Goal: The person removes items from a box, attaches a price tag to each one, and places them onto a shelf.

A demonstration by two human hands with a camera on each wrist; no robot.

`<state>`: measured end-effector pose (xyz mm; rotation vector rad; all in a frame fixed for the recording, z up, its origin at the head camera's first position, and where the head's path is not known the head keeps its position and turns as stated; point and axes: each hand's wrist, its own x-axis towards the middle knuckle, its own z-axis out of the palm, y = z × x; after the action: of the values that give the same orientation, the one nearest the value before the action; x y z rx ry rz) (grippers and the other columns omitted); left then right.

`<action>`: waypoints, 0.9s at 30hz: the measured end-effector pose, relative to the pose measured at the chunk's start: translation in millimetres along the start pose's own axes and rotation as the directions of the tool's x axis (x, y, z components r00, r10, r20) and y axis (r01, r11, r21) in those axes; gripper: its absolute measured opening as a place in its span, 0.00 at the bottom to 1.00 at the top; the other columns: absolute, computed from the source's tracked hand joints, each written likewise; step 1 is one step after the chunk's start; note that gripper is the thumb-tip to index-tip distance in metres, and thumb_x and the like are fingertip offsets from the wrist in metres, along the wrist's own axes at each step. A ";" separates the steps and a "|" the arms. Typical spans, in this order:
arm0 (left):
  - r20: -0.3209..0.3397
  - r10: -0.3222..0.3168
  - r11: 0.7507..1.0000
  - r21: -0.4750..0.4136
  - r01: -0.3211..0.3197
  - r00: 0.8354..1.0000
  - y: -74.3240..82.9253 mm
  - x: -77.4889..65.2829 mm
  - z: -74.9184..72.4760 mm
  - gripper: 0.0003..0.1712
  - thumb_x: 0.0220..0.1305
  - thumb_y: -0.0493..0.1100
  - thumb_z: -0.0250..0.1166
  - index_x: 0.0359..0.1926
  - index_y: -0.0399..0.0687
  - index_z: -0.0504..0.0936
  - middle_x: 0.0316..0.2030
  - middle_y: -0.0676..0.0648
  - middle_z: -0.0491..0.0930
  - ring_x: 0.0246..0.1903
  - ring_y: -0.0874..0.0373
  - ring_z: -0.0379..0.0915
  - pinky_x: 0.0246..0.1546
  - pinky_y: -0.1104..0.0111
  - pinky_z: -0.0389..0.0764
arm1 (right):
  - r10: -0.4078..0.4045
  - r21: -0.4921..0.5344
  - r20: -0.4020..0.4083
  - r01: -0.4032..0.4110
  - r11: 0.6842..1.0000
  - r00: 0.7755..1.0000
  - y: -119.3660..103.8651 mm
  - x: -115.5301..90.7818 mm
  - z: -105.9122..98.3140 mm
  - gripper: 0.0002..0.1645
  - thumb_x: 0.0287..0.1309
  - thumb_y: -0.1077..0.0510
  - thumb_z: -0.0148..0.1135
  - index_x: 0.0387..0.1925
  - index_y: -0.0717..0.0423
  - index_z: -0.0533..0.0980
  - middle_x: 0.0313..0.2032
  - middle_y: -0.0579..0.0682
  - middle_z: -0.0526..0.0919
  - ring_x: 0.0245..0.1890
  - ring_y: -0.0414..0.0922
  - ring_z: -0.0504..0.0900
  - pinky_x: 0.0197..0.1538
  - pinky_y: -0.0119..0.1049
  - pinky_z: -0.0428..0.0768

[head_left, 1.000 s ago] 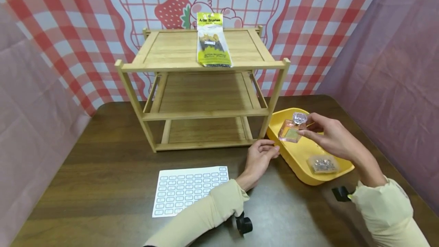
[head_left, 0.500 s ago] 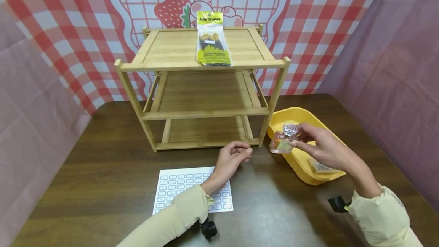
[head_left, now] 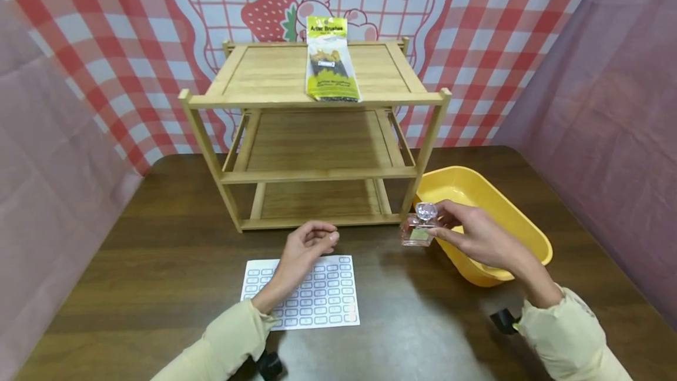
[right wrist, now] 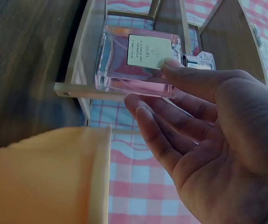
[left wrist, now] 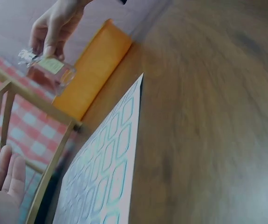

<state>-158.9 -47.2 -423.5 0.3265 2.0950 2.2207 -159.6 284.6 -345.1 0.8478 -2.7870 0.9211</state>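
Observation:
Between thumb and fingers, my right hand (head_left: 476, 233) pinches a perfume bottle (head_left: 416, 231) of clear pink glass with a faceted stopper and a pale label. In the head view the bottle is upright, left of the yellow basin (head_left: 529, 228) and by the shelf's right front leg. The right wrist view shows its label (right wrist: 148, 50) close up, the thumb at its edge. My left hand (head_left: 302, 251), fingers loosely curled and holding nothing, hovers over a white sheet of printed labels (head_left: 322, 298). Its fingers (left wrist: 17, 175) also show in the left wrist view.
A three-tier wooden shelf (head_left: 322, 175) stands at the back of the brown table (head_left: 137, 263). On its top board lies a packet of artist brushes (head_left: 332, 69). A red-checked cloth (head_left: 481, 46) hangs behind.
My right hand has carried the perfume bottle left and down, from over the basin to beside it. My left hand has moved left from the basin's edge to above the label sheet.

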 end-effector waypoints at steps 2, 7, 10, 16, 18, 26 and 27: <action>-0.014 0.002 1.000 0.017 -0.002 1.000 1.9 -2.3 -8.8 0.14 0.70 0.33 0.66 0.52 0.30 0.80 0.43 0.40 0.82 0.46 0.38 0.80 0.47 0.66 0.85 | 0.010 0.017 0.008 -0.010 1.000 1.000 -0.9 1.2 2.4 0.09 0.63 0.65 0.71 0.42 0.57 0.79 0.36 0.41 0.83 0.37 0.41 0.84 0.41 0.38 0.84; -0.055 0.004 0.998 0.058 -0.001 0.998 5.0 -7.6 -28.9 0.14 0.70 0.33 0.67 0.53 0.30 0.80 0.44 0.38 0.82 0.47 0.38 0.80 0.48 0.65 0.85 | -0.006 0.069 0.010 0.005 0.998 1.000 0.1 4.9 10.5 0.09 0.62 0.68 0.71 0.42 0.60 0.78 0.36 0.43 0.83 0.38 0.42 0.84 0.43 0.38 0.85; -0.082 0.005 0.997 0.083 0.002 0.997 5.7 -10.2 -39.6 0.14 0.70 0.34 0.66 0.53 0.30 0.79 0.45 0.38 0.82 0.47 0.39 0.80 0.48 0.66 0.84 | -0.022 0.077 0.007 0.022 0.997 1.000 1.0 6.8 16.3 0.10 0.62 0.70 0.70 0.41 0.60 0.77 0.35 0.44 0.83 0.37 0.42 0.84 0.42 0.39 0.86; -0.116 0.023 0.987 0.159 -0.004 0.993 6.3 -13.6 -59.8 0.14 0.72 0.36 0.66 0.53 0.30 0.80 0.46 0.37 0.82 0.46 0.42 0.80 0.47 0.67 0.84 | 0.009 0.058 0.013 -0.010 0.998 1.000 -1.0 10.0 24.6 0.10 0.62 0.70 0.70 0.41 0.61 0.77 0.35 0.46 0.83 0.38 0.44 0.85 0.42 0.42 0.86; -0.123 0.031 0.983 0.182 -0.008 0.992 5.7 -14.1 -65.8 0.14 0.71 0.36 0.66 0.53 0.30 0.80 0.46 0.37 0.82 0.46 0.42 0.80 0.47 0.68 0.84 | 0.024 0.066 0.016 -0.025 0.998 1.000 -2.0 11.0 26.7 0.09 0.63 0.69 0.70 0.42 0.63 0.77 0.36 0.47 0.84 0.38 0.46 0.85 0.42 0.42 0.86; -0.143 0.010 0.973 0.228 0.023 0.990 4.7 -20.7 -85.8 0.14 0.71 0.35 0.67 0.52 0.29 0.80 0.46 0.37 0.83 0.44 0.49 0.81 0.45 0.70 0.83 | 0.025 0.109 0.011 -0.026 0.994 1.000 -1.6 14.6 36.8 0.11 0.62 0.70 0.70 0.44 0.67 0.78 0.37 0.51 0.85 0.38 0.47 0.85 0.42 0.41 0.86; -0.148 0.001 0.974 0.226 0.033 0.989 4.8 -21.8 -88.1 0.14 0.71 0.35 0.67 0.53 0.29 0.80 0.46 0.37 0.83 0.44 0.50 0.81 0.45 0.70 0.83 | 0.026 0.112 0.010 -0.027 0.993 1.000 -1.3 14.9 37.8 0.11 0.62 0.71 0.70 0.44 0.68 0.78 0.37 0.51 0.85 0.38 0.47 0.85 0.42 0.41 0.86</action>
<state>-155.0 -137.9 -425.1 0.1602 2.4267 2.0558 -168.1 254.9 -371.5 0.8330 -2.7821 1.0895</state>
